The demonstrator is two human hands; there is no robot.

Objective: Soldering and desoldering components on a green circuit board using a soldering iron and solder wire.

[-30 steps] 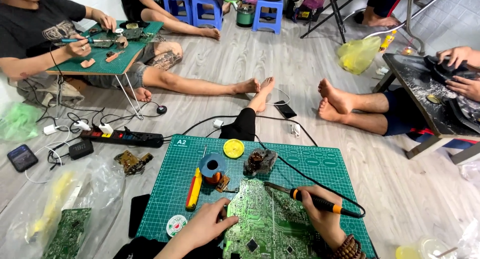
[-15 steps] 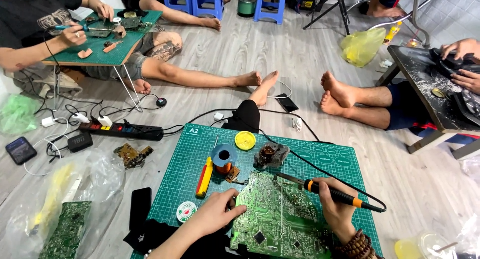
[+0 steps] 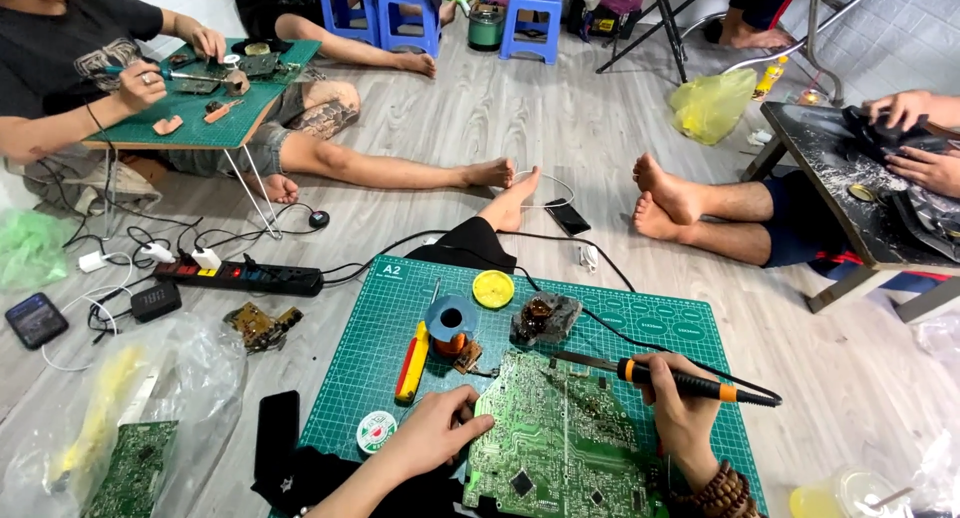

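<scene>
A large green circuit board (image 3: 565,438) lies on a green cutting mat (image 3: 380,348) in front of me. My left hand (image 3: 435,433) rests on the board's left edge, fingers curled around it. My right hand (image 3: 680,413) grips a black and orange soldering iron (image 3: 670,378), its tip pointing left over the board's top edge. Just beyond the board are a blue solder spool (image 3: 452,320), a small orange part (image 3: 462,353), a yellow round tin (image 3: 493,289) and a grey iron stand (image 3: 545,318). A red and yellow tool (image 3: 412,363) lies left of the spool.
A black power strip (image 3: 240,276) and cables lie to the left, with a plastic bag (image 3: 120,418) holding another green board. Other people sit around: one at a small green table (image 3: 200,103), another's bare feet (image 3: 665,203) at right beside a dark table (image 3: 850,188).
The view has tilted down and nearer. My right hand with the iron has moved left, bringing the tip over the board's top edge. My left hand has stayed at the board's left edge.
</scene>
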